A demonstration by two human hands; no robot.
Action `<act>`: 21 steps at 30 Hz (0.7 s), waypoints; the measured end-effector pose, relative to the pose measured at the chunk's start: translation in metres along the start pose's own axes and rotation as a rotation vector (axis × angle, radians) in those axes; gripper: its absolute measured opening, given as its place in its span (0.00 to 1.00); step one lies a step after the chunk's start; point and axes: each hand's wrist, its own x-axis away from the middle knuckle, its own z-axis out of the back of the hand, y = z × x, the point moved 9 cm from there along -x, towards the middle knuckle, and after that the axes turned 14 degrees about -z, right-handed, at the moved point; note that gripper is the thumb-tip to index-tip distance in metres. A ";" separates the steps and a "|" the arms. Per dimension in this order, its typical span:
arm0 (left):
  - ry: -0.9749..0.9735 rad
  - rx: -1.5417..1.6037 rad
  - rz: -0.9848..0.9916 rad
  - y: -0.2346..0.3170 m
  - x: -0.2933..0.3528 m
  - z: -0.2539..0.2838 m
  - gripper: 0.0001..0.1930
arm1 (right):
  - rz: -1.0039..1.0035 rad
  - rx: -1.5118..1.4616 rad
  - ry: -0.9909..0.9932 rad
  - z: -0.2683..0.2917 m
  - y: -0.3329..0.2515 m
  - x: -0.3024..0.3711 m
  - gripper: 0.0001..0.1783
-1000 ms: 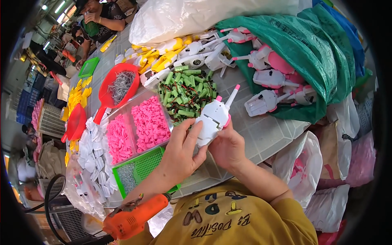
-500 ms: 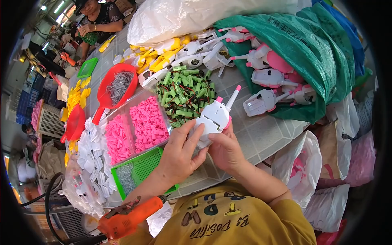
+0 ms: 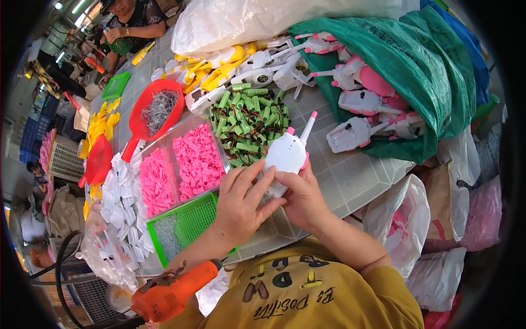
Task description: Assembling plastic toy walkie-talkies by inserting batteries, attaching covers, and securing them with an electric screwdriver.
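Both hands hold a white toy walkie-talkie (image 3: 286, 152) with a pink-tipped antenna, its flat back facing up. My left hand (image 3: 239, 205) presses its fingertips on the lower left of the casing. Around the right side and lower end my right hand (image 3: 304, 198) is closed, thumb on the back. The two hands nearly meet at the lower end, part of which they hide. Just beyond lies a heap of green wired battery cells (image 3: 249, 123). An orange electric screwdriver (image 3: 176, 292) is near my left forearm.
Left of the hands are a clear box of pink parts (image 3: 198, 162), a green tray with screws (image 3: 189, 233), a red scoop of metal pins (image 3: 137, 123) and white pieces (image 3: 123, 211). A green sack (image 3: 405, 60) holds more toys. Across the table sits another person (image 3: 134, 33).
A dark gap across the toy's back has disappeared, and the back now looks flush. The toy has shifted slightly up and to the right in the hands.
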 end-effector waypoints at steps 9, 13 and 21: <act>0.001 0.045 -0.115 0.004 0.002 0.002 0.32 | -0.122 0.025 -0.001 0.000 -0.003 0.011 0.38; 0.068 0.137 -0.024 -0.002 0.008 0.011 0.30 | -0.070 0.145 -0.074 0.001 -0.008 0.026 0.44; 0.029 0.667 0.463 -0.037 0.052 -0.003 0.26 | 1.250 1.770 0.564 -0.022 -0.061 0.090 0.54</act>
